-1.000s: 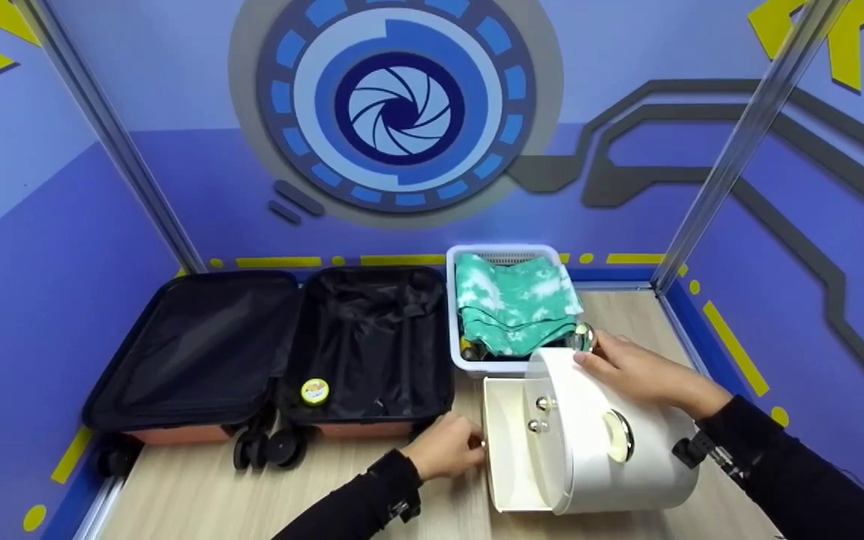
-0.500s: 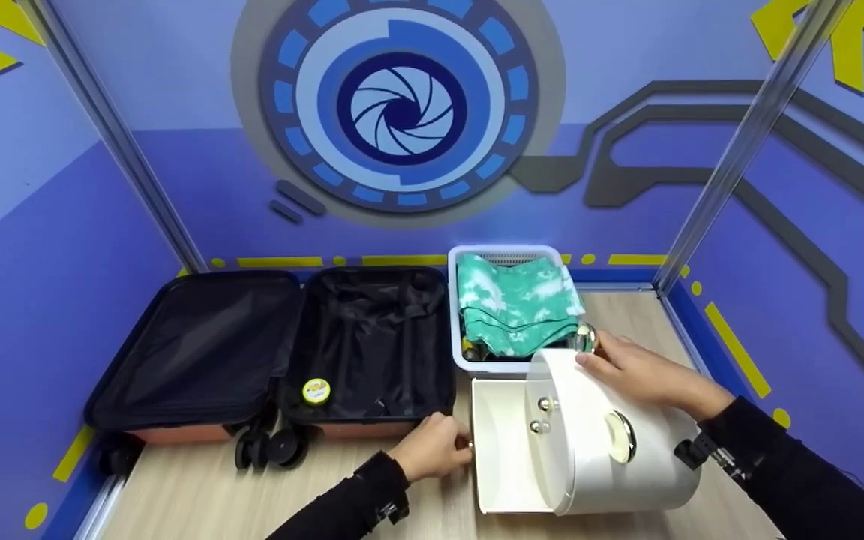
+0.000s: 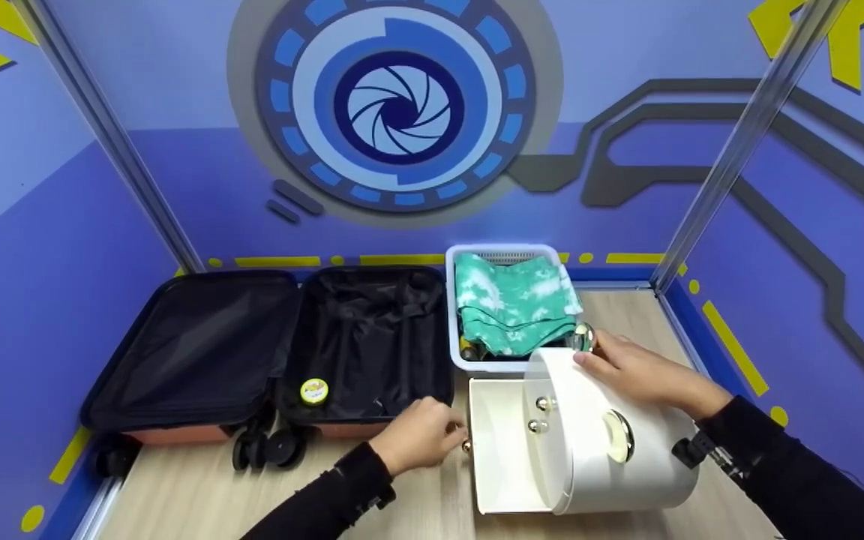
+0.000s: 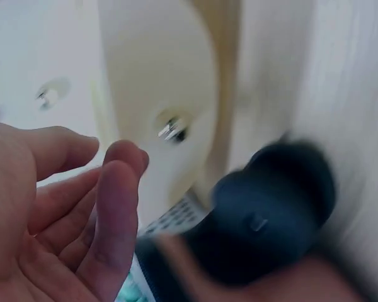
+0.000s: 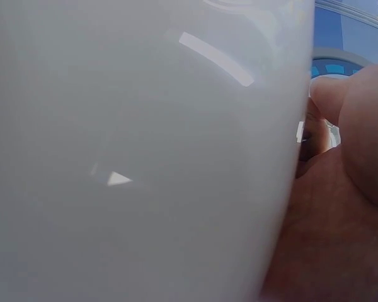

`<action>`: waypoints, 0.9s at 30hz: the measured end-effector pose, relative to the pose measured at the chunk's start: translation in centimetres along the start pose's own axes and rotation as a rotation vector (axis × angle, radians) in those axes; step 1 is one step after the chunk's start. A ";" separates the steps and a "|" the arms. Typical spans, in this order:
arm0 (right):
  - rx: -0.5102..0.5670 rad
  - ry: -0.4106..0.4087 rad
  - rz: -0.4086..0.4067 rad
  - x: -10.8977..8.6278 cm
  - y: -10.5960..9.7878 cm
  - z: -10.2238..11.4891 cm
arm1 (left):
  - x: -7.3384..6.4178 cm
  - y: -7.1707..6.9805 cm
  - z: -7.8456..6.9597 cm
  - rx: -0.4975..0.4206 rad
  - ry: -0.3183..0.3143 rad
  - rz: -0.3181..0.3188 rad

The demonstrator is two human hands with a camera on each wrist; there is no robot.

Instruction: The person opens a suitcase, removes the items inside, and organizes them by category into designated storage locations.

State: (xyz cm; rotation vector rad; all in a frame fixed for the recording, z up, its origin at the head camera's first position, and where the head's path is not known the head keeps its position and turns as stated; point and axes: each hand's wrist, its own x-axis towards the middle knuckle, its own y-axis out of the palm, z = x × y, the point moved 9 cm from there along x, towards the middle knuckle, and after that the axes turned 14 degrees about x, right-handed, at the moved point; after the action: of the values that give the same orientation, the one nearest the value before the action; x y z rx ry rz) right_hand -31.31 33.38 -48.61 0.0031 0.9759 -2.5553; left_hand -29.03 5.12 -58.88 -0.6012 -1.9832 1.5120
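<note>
A white rounded cosmetic organizer (image 3: 619, 480) lies on the table at the right, and its drawer (image 3: 511, 442) sticks out to the left. Just beside the small metal drawer knob (image 4: 171, 129), my left hand (image 3: 418, 435) is apart from it, thumb and fingertips loosely bent with a gap between them. My right hand (image 3: 642, 371) grips the far upper side of the organizer by a shiny metal handle (image 3: 584, 337); in the right wrist view the white shell (image 5: 145, 157) hides much of that grip. Two more knobs (image 3: 543, 403) show on the organizer's front.
An open black-lined suitcase (image 3: 372, 337) lies at the left, its wheels (image 3: 286, 448) toward me. A round yellow-rimmed tin (image 3: 314, 391) is inside. Behind the organizer stands a white basket (image 3: 469, 365) with folded green tie-dye cloth (image 3: 514, 300). Walls enclose the back and sides.
The drawer has slid a little farther out to the left. My left hand has let go of its knob and moved up and left. My right hand keeps its hold.
</note>
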 end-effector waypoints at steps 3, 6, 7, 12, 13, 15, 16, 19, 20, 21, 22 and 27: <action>0.003 -0.006 0.003 0.1 0.1 0.0 | 0.0 -2.2 1.7 0.010 -0.054 -0.012; 0.009 -0.012 0.005 0.1 0.1 0.0 | 0.1 -4.4 4.2 0.025 -0.126 -0.043; 0.009 -0.012 0.005 0.1 0.1 0.0 | 0.1 -5.0 5.1 0.022 -0.150 -0.052; 0.003 -0.007 0.002 0.1 0.1 0.0 | -0.1 -7.2 10.0 0.002 -0.272 -0.061; 0.004 -0.006 0.005 0.1 0.1 0.0 | -0.3 -7.3 11.0 0.006 -0.305 -0.048; 0.007 -0.002 0.011 0.1 0.2 0.0 | -0.6 -7.6 13.0 0.034 -0.368 -0.015; 0.010 0.000 0.013 0.1 0.2 0.0 | -0.7 -7.6 14.0 0.045 -0.395 0.010; 0.011 0.008 0.014 0.0 0.1 0.0 | -0.9 -7.4 16.6 0.053 -0.455 0.105; 0.011 0.010 0.012 -0.1 0.1 0.0 | -1.0 -7.4 17.3 0.054 -0.464 0.132; 0.012 0.010 0.011 -0.1 0.0 0.0 | -1.0 -7.4 18.1 0.057 -0.473 0.158; 0.015 0.007 0.011 -0.1 0.0 0.0 | -1.1 -7.4 18.7 0.061 -0.479 0.181; 0.022 -0.009 0.012 0.0 0.0 0.0 | -1.7 -6.8 21.3 0.109 -0.500 0.264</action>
State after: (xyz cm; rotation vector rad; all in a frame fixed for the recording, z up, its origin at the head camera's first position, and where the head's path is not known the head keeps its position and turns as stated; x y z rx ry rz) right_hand -31.32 33.34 -48.64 0.0038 0.9420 -2.5527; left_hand -42.22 -12.93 -56.82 -0.4852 -2.2263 2.0798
